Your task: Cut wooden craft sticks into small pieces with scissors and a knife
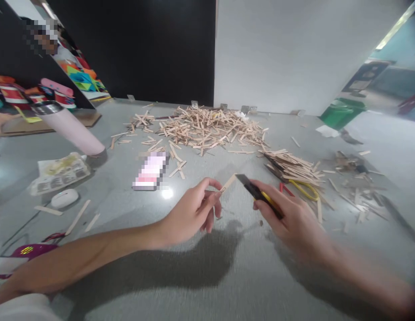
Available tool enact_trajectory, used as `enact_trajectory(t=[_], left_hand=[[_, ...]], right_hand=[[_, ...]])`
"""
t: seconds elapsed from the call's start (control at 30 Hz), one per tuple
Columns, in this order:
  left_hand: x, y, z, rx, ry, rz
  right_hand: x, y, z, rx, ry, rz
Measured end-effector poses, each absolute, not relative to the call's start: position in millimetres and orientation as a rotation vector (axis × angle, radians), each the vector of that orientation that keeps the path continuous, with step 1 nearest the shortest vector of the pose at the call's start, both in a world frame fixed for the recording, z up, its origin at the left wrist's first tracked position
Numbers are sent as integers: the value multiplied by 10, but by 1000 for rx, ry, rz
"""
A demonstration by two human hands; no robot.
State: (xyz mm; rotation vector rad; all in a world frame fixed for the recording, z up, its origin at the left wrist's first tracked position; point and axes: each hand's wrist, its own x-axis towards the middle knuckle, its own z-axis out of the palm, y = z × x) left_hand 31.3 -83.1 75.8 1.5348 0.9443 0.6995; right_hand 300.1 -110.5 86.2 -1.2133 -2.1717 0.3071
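Between the thumb and fingers of my left hand [197,205] is a short flat wooden stick [229,182], its free end pointing up and to the right. My right hand [291,218] grips a black and yellow utility knife [261,194]. The knife's blade tip is at the stick's far end; whether they touch I cannot tell. Both hands are held above the grey table [180,276]. Just beyond my right hand lie yellow-handled pliers [304,189] beside a bundle of wooden sticks [291,165].
A large heap of wooden sticks [207,127] spreads along the back. On the left are a phone [151,170], a pink bottle [72,129], a white mouse [64,198] and a plastic tray [62,174]. A green bin [343,112] and scraps are at right.
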Motion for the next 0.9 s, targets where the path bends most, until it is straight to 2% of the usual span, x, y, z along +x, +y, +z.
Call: enact_trajectory(t=[0.17,0.6,0.9], left_hand=[[334,-988,877,1656,939,739],[324,-1061,857,1701,919,739],[325,-1073,786,1796,931,626]], right_hand=[[3080,-1274,915,-1019,-2352,136],[3101,-1392,951,-1092,-2439,194],[3086,-1483,1024,-1065,-2604,23]])
